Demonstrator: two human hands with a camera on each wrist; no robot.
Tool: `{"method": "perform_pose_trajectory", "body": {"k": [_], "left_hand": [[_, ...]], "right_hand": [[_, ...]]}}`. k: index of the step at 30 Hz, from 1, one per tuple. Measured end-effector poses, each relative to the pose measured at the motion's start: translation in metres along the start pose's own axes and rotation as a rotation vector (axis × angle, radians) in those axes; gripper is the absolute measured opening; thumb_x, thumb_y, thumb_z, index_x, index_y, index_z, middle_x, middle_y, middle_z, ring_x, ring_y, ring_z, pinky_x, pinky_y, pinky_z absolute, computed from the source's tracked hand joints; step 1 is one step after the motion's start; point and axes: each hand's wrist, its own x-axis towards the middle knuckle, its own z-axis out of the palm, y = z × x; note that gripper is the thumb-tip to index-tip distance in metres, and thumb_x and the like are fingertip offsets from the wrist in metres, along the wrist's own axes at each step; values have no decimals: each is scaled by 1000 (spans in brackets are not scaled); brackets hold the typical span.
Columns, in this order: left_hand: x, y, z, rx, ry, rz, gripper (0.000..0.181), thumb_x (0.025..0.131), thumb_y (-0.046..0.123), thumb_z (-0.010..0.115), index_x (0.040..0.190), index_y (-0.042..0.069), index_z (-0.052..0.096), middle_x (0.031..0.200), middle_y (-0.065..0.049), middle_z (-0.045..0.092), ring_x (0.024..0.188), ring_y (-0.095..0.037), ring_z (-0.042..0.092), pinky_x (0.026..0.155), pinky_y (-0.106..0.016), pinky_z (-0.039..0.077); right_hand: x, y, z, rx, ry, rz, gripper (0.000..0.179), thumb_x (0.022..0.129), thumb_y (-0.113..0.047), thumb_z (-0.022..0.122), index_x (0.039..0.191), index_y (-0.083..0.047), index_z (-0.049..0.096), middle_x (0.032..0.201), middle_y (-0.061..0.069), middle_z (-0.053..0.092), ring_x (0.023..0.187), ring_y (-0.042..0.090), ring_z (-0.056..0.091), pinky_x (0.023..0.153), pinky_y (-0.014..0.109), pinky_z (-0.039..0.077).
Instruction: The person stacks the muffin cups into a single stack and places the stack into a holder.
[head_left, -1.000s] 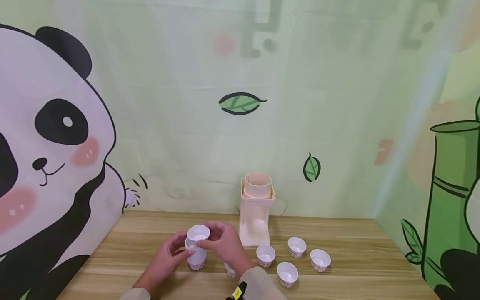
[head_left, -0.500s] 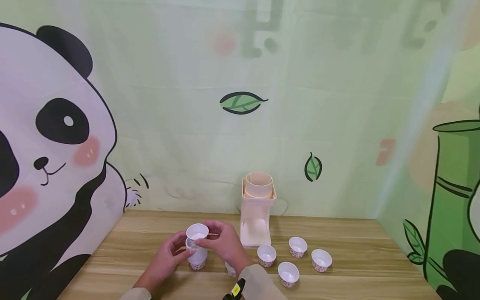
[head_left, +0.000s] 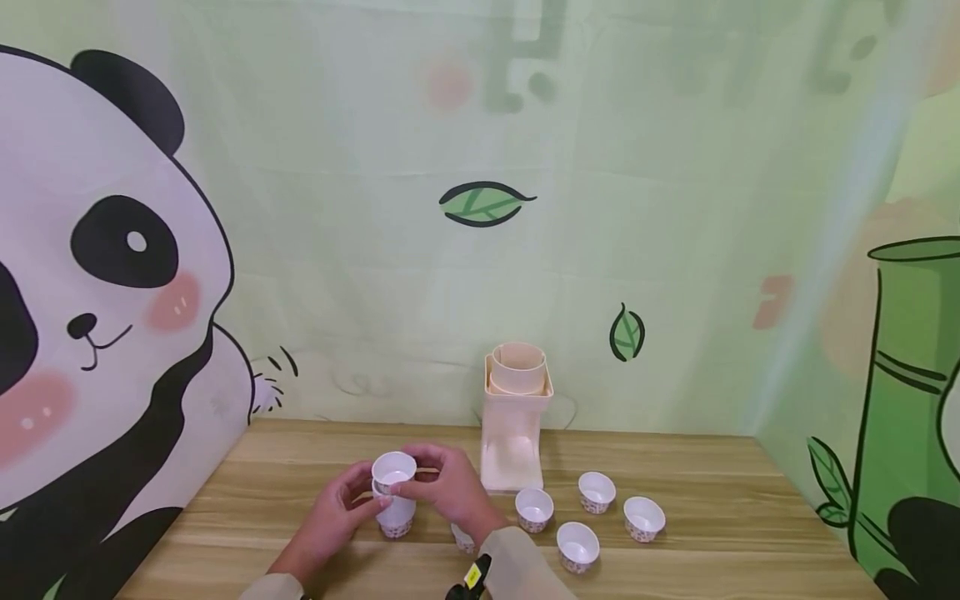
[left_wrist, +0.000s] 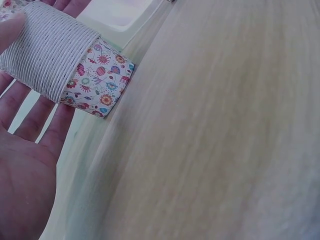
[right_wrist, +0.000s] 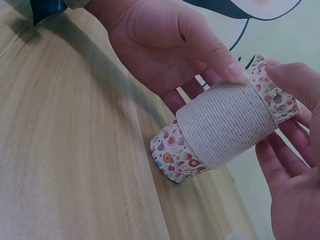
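Nearest to the camera is a black band (head_left: 467, 583) with a yellow mark, at the cuff of the right sleeve (head_left: 525, 571). Just beyond, the left hand (head_left: 337, 515) has its fingers and thumb curled around the cup stack (head_left: 396, 517) from the 9 o'clock side. This stack is upright, at 7 o'clock in the head view; whether its flowered bottom touches the table (head_left: 300, 450), I cannot tell. From the 3 o'clock side, the right hand (head_left: 448, 487) pinches the upper cup (head_left: 393, 473) at the stack's mouth; how deep it sits inside, I cannot tell.

Counting from the stack, one half-hidden cup (head_left: 462, 540) is at 4 o'clock, near the right wrist. Four loose cups (head_left: 577, 550) stand mouth up around 3 o'clock. Farther, at 2 o'clock, stands a pale pink holder (head_left: 510, 425). Behind is a green backdrop (head_left: 360, 250) with a drawn panda (head_left: 105, 267) at 10 o'clock.
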Motion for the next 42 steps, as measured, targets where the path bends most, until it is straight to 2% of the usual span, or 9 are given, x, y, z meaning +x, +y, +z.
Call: {"method": "perform_pose_trajectory", "body": {"k": [7,15,24,31,35,42], "left_hand": [[0,-1,1,3,0,15,50,92,12,76,136,-1,56,134,-21,66,114,-1,63,99,-19,50],[-2,-1,2,-8,-1,49,49,93,8,73,137,-5,55,133,-25,65,112,0,63,98,-20,51],[-3,0,2,-24,-12,39,50,94,8,72,138,-5,54,135,-26,64,113,0,62,99,-20,50],[-1,-3,1,-11,9,14,50,93,9,74,137,-2,55,135,-22,64,113,-1,63,98,-19,50],[0,-3,1,-8,12,-3,51,92,11,75,138,-1,56,136,-21,65,113,-1,63,98,-19,50],[0,-4,0,2,6,8,50,93,11,75,138,-1,56,135,-22,65,113,0,63,98,-19,50]], "right_hand": [[-1,4,-2,-26,-23,9,48,84,-9,84,129,-4,68,124,14,72,112,29,70,92,30,60],[-1,8,-3,-15,-43,-1,50,85,-7,83,131,-2,66,128,18,70,113,32,70,92,29,59],[0,12,-3,-10,-46,21,49,85,-11,83,131,-2,67,126,13,71,111,28,71,91,29,60],[0,11,-4,-16,-47,10,50,87,-12,82,131,2,65,125,17,71,111,29,71,91,29,60],[0,10,-4,-16,-41,7,47,87,-13,82,129,0,67,124,16,72,112,32,71,91,28,59],[1,12,-3,-24,-31,0,43,87,-14,82,127,-3,70,123,13,73,113,33,70,93,28,59]]}}
